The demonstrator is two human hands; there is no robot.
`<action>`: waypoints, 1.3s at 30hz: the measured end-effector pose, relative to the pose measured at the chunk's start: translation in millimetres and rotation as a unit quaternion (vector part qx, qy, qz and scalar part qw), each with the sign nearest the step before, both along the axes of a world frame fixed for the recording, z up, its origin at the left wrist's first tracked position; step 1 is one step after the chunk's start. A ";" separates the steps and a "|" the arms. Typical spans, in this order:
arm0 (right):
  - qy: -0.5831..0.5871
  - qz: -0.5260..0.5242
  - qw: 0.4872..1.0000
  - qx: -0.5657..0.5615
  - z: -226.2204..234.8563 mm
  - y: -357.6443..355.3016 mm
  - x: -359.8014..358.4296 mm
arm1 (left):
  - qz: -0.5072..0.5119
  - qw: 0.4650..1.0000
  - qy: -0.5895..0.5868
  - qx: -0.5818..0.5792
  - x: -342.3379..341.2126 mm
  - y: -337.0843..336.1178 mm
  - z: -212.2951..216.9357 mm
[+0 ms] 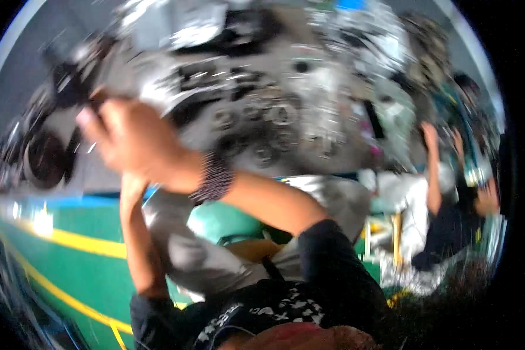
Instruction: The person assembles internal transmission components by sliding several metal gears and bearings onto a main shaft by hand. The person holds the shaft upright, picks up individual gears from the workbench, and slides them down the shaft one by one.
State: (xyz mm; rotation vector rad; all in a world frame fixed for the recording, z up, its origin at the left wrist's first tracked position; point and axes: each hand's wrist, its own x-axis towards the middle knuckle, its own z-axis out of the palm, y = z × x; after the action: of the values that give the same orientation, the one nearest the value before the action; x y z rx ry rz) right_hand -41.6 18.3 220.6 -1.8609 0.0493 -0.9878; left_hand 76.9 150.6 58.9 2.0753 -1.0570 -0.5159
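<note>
Motion smears the picture around both my hands. My right hand reaches far left over the grey worktop, a dark beaded bracelet on its wrist. Its fingers point to the left and look bent, beside a dark blurred object; whether they grip it I cannot make out. From below comes my left forearm. My left hand lies behind the right one, with little more than its wrist showing, so its fingers are hidden. Several round metal ring-like parts lie on the worktop to the right of my hands.
A dark round piece lies at the left. Clear plastic bags and pale parts spread over the back and right. A co-worker in a dark top sits at the right, hands over the table. The green floor has yellow lines.
</note>
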 end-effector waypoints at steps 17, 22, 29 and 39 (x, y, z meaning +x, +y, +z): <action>0.036 0.060 0.881 -0.468 10.7 -27.5 22.5 | 0.104 0.870 -0.020 -0.481 -50.8 -38.9 185.3; -0.085 0.165 0.948 -0.259 15.6 -2.7 22.2 | 0.117 0.847 -0.125 -0.503 -34.8 -28.1 173.5; -0.132 0.316 0.936 0.079 -28.3 -7.8 29.6 | 0.131 0.830 -0.099 -0.534 -49.8 -28.1 170.8; 0.077 0.114 0.984 0.111 -221.9 48.7 6.6 | 0.117 0.838 -0.183 -0.501 -46.7 -23.3 158.8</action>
State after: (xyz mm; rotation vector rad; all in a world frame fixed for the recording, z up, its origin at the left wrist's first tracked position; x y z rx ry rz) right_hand -35.0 66.9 -1.2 -1.6906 0.0372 -0.6523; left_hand 30.1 127.3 217.7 1.3049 -0.9469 0.5166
